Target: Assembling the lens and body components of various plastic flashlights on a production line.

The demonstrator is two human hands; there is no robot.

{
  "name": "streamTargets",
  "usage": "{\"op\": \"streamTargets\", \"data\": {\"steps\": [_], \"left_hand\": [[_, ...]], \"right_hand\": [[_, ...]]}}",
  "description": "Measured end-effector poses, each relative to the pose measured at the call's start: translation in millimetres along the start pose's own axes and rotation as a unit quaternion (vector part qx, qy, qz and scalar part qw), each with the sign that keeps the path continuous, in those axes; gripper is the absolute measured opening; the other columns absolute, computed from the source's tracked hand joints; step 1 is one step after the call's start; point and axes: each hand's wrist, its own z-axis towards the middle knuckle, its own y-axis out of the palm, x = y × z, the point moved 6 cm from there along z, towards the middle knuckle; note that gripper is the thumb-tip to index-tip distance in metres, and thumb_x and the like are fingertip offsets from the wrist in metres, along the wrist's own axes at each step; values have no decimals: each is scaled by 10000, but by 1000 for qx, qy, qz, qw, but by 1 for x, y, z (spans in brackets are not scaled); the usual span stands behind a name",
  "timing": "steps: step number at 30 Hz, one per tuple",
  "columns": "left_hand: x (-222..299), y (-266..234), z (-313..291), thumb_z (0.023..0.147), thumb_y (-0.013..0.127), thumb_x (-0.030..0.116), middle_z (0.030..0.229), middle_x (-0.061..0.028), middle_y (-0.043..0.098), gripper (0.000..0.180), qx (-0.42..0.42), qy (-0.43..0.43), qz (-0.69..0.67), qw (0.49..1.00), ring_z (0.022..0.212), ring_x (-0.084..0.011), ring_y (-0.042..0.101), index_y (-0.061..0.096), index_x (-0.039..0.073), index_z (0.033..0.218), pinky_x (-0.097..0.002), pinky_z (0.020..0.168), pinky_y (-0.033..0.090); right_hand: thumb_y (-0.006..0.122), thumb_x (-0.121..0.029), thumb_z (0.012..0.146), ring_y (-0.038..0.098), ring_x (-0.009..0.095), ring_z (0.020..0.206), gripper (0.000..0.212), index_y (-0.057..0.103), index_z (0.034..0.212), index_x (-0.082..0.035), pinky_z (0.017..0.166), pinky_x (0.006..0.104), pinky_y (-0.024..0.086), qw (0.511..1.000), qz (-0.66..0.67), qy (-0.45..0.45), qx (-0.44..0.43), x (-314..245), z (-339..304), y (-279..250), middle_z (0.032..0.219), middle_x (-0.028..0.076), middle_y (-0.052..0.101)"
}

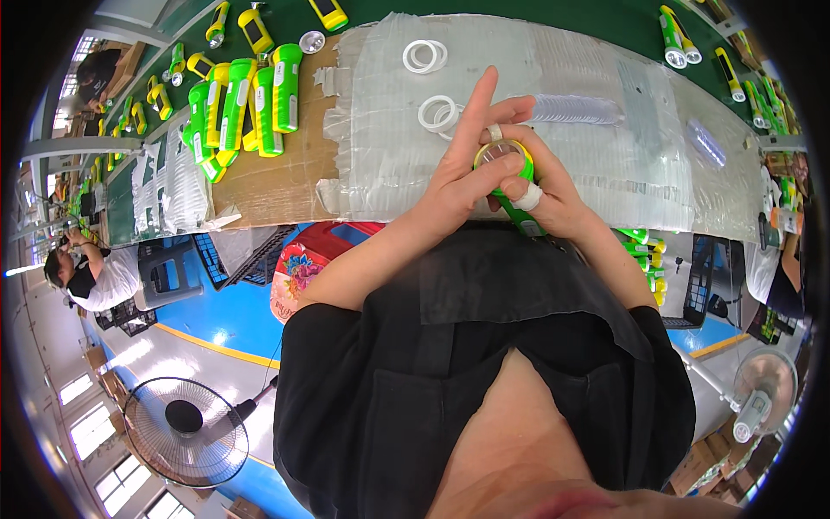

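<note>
My right hand (551,186) is wrapped round a green and yellow flashlight (524,204), its clear round head facing up; white tape covers parts of its fingers. My left hand (464,170) lies against the flashlight from the other side. Its thumb presses on the head's rim, while its other fingers stretch out past the right hand's fingers. Just beyond the left hand lie white rings (421,113), overlapping, and farther off another pair of white rings (407,57). A row of clear round lenses (575,110) lies beyond my right hand.
Several green and yellow flashlights (235,105) are heaped on cardboard at the left. Another clear lens stack (707,143) lies at the right. Flashlight parts (254,31) line the far green surface. Crates (212,259), a red patterned seat (298,275) and a fan (185,418) stand below; people sit either side.
</note>
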Motion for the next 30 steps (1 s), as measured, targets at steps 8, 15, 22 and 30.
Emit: {"op": "streamTargets", "data": {"steps": [8, 15, 22, 30], "left_hand": [[10, -2, 3, 934, 573, 283, 1418, -213, 440, 779, -13, -4, 16, 1000, 1308, -292, 448, 133, 120, 1556, -407, 1081, 360], [9, 1, 10, 918, 628, 179, 1327, -166, 521, 730, -47, -17, 8, 999, 1165, -214, 534, 239, 100, 1530, -329, 952, 447], [4, 1, 6, 901, 602, 199, 1310, -194, 524, 747, -22, -32, -18, 999, 1249, -270, 495, 220, 91, 1534, -381, 1066, 374], [7, -59, 3, 929, 639, 280, 1283, -112, 568, 483, 105, 75, 253, 959, 1163, -206, 537, 512, 55, 1337, -348, 935, 452]], "right_hand": [[685, -546, 847, 591, 169, 923, 795, 370, 1398, -67, 731, 289, 514, 998, -38, -34, 29, -11, 7, -1, 1123, 81, 538], [733, -360, 867, 544, 221, 1115, 675, 396, 1367, -57, 938, 341, 447, 992, -86, -86, 20, -10, 3, -6, 1275, 97, 515], [704, -251, 899, 558, 208, 1067, 570, 411, 1350, -62, 915, 334, 456, 993, -94, -72, 10, -7, 3, -3, 1257, 93, 528], [599, -151, 944, 603, 147, 811, 345, 473, 1254, -69, 666, 291, 522, 996, 8, -63, 57, -6, 25, -22, 1098, 81, 572]]}}
